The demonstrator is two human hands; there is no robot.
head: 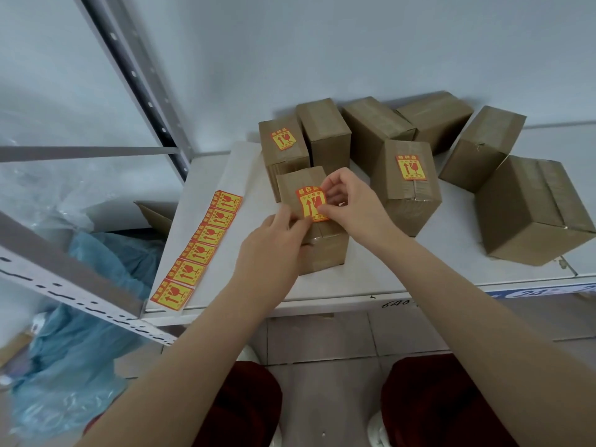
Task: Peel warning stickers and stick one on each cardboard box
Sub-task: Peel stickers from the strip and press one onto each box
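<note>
While left hand [274, 243] and right hand [354, 201] pinch it, a squarish sticker [309, 204] (red-yellow) overlaps a cardboard box [325, 253].

1. We record a sticker [311, 204] pinched by the left hand [274, 250] and right hand [351, 201] over the nearest box [322, 250]. It is red-edged with a yellow field and bears a red wine-glass sign and an upward arrow. Its Chinese characters are too blurred for us to read.
2. The same sign stands on the rear box sticker [283, 140] and the middle box sticker [411, 167].
3. A strip [196, 250] of six such stickers lies on the surface [371, 272], their signs turned sideways.
4. The surface's front edge carries handwriting [392, 303], which we read as "640".
5. A blue label [529, 293] sits on that same edge, its figures unclear.
</note>
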